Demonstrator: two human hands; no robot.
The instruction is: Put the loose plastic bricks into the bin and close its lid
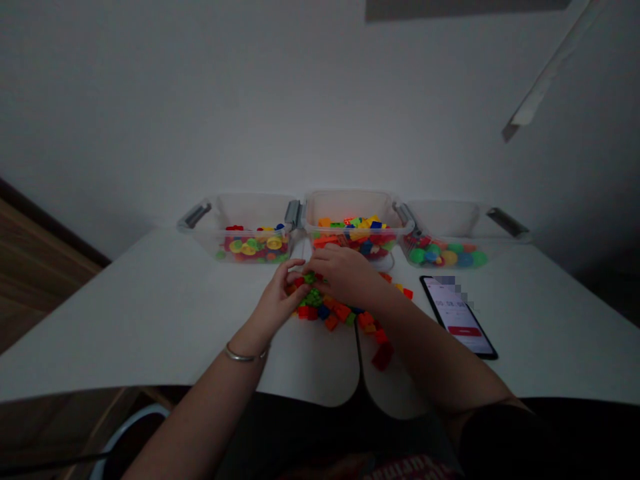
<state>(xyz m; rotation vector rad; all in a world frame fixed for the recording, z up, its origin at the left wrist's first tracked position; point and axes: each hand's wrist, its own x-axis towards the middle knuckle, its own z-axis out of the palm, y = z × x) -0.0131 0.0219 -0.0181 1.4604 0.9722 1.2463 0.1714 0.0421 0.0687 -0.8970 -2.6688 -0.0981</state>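
Loose building blocks (pixel 343 311) in red, orange, green, blue and yellow lie in a pile on the white table (pixel 200 320). My left hand (pixel 273 300) is at the left edge of this pile, its thumb and fingers apart, curved around the near side of some green blocks (pixel 314 297). Over the pile from the right reaches my right hand (pixel 343 273), back side up. Its fingers are bent together just above a green block (pixel 309 277), and the tips are partly hidden, so what they hold cannot be made out.
Three clear bins stand along the wall: the left bin (pixel 255 200) and middle bin (pixel 350 195) hold colourful pieces, the right bin (pixel 445 208) round pieces. A phone (pixel 457 317) showing a timer lies right of the pile. A dark seam splits the table front.
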